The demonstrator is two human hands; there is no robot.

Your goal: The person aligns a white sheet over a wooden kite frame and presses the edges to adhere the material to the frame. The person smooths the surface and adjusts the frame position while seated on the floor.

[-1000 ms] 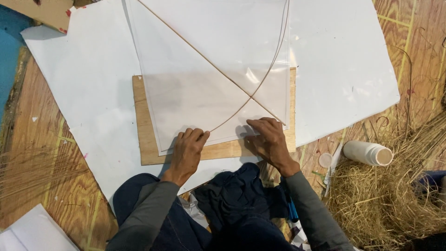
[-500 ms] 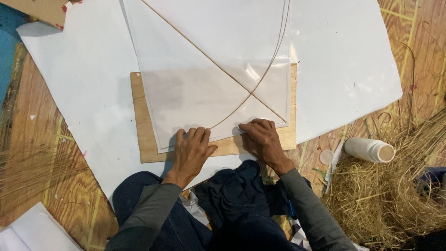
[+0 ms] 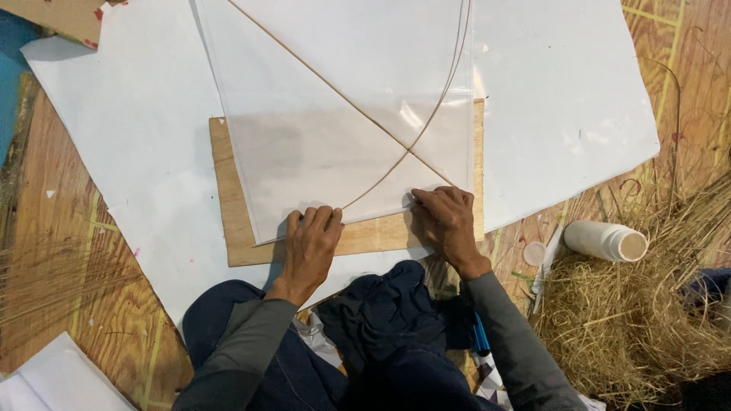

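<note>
A translucent white kite sheet point(image 3: 335, 144) lies over a wooden board point(image 3: 232, 205), with a straight thin stick point(image 3: 320, 84) and a bowed stick point(image 3: 442, 99) crossing on it. My left hand point(image 3: 308, 243) rests flat on the sheet's lower edge, fingers spread, beside the end of the bowed stick. My right hand point(image 3: 445, 217) presses fingertips on the sheet's lower right corner where the straight stick ends. Neither hand grips anything.
Large white paper sheets point(image 3: 129, 137) cover the wooden floor point(image 3: 53, 251) under the board. A white bottle point(image 3: 605, 240) lies on its side by its loose cap point(image 3: 534, 253) and a pile of straw point(image 3: 632, 320). Thin sticks point(image 3: 53, 281) lie at left. Dark cloth point(image 3: 388, 312) sits on my lap.
My right hand has slid slightly left along the lower edge toward the stick's end. My left hand has stayed in place.
</note>
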